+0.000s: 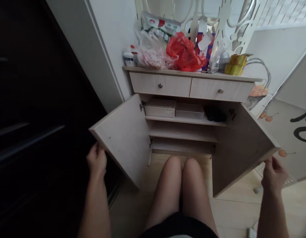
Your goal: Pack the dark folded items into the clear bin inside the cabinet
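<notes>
A low pale-wood cabinet (192, 77) stands in front of me with both doors swung wide. My left hand (96, 160) is at the outer edge of the left door (123, 135), fingers curled against it. Beside the outer corner of the right door (239, 148) is my right hand (273, 173), fingers loosely bent, touching or just off the edge. Inside, the top shelf (185, 120) holds two flat boxes (159, 107) and a dark item (214, 114). The lower shelves look bare. My knees (182, 168) are close to the opening.
Two shut drawers (160, 85) sit above the doors. The cabinet top carries a red plastic bag (184, 51), clear bags, packets and a yellow box (235, 64). A dark door fills the left side. A white decorated panel stands to the right.
</notes>
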`<state>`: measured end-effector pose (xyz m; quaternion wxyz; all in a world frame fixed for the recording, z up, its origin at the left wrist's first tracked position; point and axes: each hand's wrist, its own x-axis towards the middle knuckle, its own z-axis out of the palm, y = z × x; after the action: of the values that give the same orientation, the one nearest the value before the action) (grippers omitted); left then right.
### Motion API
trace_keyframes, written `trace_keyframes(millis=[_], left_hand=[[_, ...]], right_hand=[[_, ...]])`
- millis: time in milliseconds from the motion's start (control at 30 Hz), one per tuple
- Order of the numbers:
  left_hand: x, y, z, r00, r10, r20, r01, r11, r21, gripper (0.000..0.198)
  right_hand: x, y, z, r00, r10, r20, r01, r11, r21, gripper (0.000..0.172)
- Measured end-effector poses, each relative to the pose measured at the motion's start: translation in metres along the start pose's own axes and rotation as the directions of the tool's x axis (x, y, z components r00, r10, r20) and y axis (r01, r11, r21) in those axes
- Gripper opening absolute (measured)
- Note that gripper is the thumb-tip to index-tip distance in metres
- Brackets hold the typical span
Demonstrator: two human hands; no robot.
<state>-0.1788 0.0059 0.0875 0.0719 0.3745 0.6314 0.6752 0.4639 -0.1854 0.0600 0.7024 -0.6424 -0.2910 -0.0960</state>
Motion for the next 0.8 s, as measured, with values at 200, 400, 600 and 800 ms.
trace_keyframes(millis=[200, 400, 600, 800], left_hand=[[-0.054, 0.015, 0.040, 0.942, 0.164, 0.292, -0.158, 0.986, -0.046, 0.050], [-0.101, 0.051, 0.115, 0.783, 0.278, 0.557, -0.218, 0.961, -0.172, 0.041], [-0.132, 0.094, 0.198, 0.657, 0.291, 0.696, -0.366, 0.930, -0.043, 0.017], [-0.137, 0.120, 0.253, 0.570, 0.218, 0.792, -0.512, 0.849, 0.134, 0.021]], right_hand=[[-0.036, -0.038, 0.051, 0.985, -0.053, 0.164, 0.054, 0.999, 0.001, 0.058], [-0.058, -0.074, 0.122, 0.901, -0.073, 0.428, 0.036, 0.995, 0.093, 0.055], [-0.062, -0.093, 0.217, 0.778, -0.061, 0.626, 0.114, 0.992, -0.045, 0.053], [-0.056, -0.095, 0.302, 0.704, 0.042, 0.709, 0.179, 0.955, -0.235, 0.046]])
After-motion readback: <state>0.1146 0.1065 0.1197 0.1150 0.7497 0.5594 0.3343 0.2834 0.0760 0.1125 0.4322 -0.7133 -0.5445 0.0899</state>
